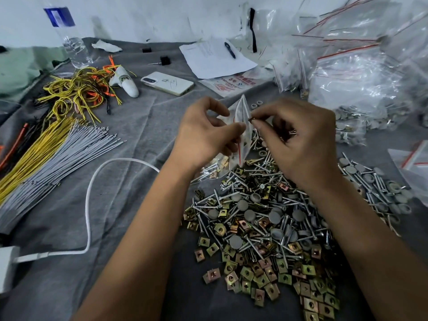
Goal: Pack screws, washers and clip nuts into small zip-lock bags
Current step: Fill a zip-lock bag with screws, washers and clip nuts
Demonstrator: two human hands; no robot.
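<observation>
Hundreds of loose parts remain in the big mixed heap of silver screws, grey round washers and brass-coloured square clip nuts (261, 230) on the grey cloth-covered table (129, 195), so by the look of it the packing is far from finished. Done so far, as judged from the layout: one small filled clear bag of screws and nuts (212, 169) lies just left of the heap's far edge, and a stack of filled clear zip-lock bags with red seal strips (361, 89) sits beyond and right of the heap. Current bag looks barely started; its contents cannot be made out. Just above the heap's far end, the left hand (206, 133) pinches the small clear zip-lock bag with a red strip (242, 130) between thumb and curled fingers, holding its mouth open and upright. The right hand (298, 140) has thumb and forefinger closed together on one small brass-coloured clip nut (251, 119) right at the bag's mouth, touching or nearly touching the plastic; more small parts seem cupped in the curled remaining fingers, though what they are is unclear. Left of the heap lie a white charging cable (92, 193), grey cable ties (58, 158) and yellow wire loops (76, 89); a white phone (168, 83) lies beyond them.
</observation>
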